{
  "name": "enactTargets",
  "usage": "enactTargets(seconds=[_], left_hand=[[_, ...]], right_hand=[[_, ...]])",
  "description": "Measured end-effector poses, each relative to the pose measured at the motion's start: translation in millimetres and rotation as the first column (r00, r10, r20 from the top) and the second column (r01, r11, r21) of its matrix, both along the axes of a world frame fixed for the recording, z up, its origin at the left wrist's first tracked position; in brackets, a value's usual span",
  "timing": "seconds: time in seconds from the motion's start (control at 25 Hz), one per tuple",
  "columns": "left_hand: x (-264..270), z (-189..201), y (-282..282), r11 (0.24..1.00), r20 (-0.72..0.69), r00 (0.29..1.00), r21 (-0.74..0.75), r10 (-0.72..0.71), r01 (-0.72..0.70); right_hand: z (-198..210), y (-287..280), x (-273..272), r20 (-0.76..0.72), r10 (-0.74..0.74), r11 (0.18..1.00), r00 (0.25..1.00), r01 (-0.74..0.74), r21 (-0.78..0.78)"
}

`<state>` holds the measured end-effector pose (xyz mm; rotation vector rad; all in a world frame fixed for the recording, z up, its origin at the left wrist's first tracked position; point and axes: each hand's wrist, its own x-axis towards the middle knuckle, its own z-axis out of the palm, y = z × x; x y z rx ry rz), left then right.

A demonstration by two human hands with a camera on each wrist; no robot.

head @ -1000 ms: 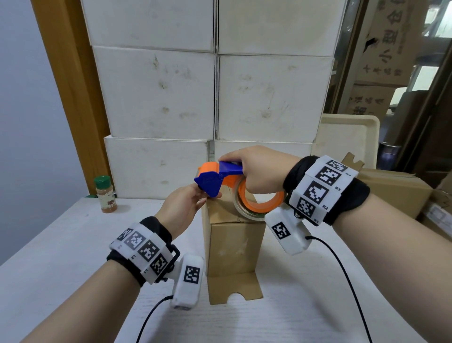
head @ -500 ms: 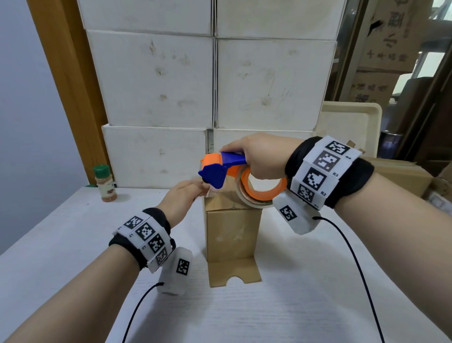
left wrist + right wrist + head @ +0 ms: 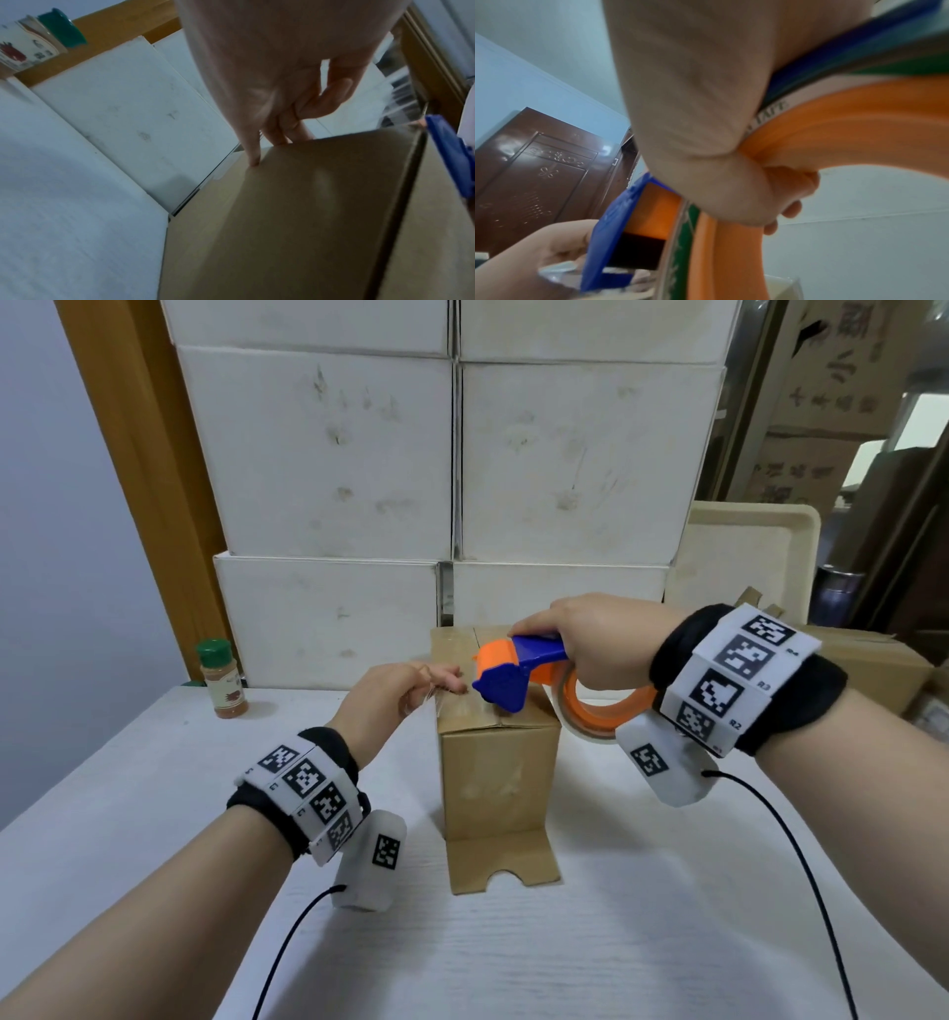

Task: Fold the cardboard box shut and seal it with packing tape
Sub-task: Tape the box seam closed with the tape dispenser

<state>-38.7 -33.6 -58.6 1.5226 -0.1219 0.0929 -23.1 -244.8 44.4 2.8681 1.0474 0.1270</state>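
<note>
A tall brown cardboard box (image 3: 495, 762) stands upright mid-table, top flaps folded down, one bottom flap (image 3: 503, 865) splayed toward me. My right hand (image 3: 590, 639) grips the orange and blue tape dispenser (image 3: 506, 670) over the box top, its tape roll (image 3: 601, 716) hanging past the right edge. My left hand (image 3: 405, 690) pinches the clear tape end at the box's top left edge. In the left wrist view the fingers (image 3: 282, 121) curl above the box side (image 3: 295, 203), with stretched clear tape (image 3: 401, 101) and the dispenser (image 3: 449, 154) beyond. The right wrist view shows fingers (image 3: 770, 194) wrapped round the dispenser's orange ring (image 3: 834, 142).
Stacked white boxes (image 3: 452, 480) form a wall right behind the box. A green-capped spice bottle (image 3: 222, 680) stands at the back left. A cream tray (image 3: 744, 557) and a brown carton (image 3: 868, 660) sit at the right. Wrist cables trail over the white table (image 3: 616, 942).
The dispenser has slid right across the box top, away from my left hand, drawing tape out. The left hand stays at the top left edge.
</note>
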Motion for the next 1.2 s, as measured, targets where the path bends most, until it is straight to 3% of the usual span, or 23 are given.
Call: enactTargets(seconds=[0.12, 0.36, 0.6, 0.92, 1.2], left_hand=[[-3, -1, 1, 0.999, 0.034, 0.999, 0.018, -0.038, 0.037], [-7, 1, 0, 0.985, 0.085, 0.996, 0.173, 0.009, -0.024], [-10, -3, -3, 0.977, 0.132, 0.99, 0.199, 0.057, -0.082], [-12, -1, -6, 0.973, 0.12, 0.991, 0.22, 0.052, -0.077], [-8, -1, -3, 0.926, 0.11, 0.992, 0.363, 0.068, -0.104]], right_hand=[[-3, -7, 0, -0.003, -0.008, 1.0, 1.0, 0.008, 0.029], [-5, -9, 1, -0.013, -0.013, 1.0, 1.0, 0.014, 0.015], [-5, -9, 1, -0.01, -0.017, 1.0, 1.0, 0.017, 0.01], [-8, -11, -2, -0.018, -0.015, 1.0, 1.0, 0.015, -0.009], [-9, -9, -5, -0.001, -0.002, 1.0, 1.0, 0.002, -0.014]])
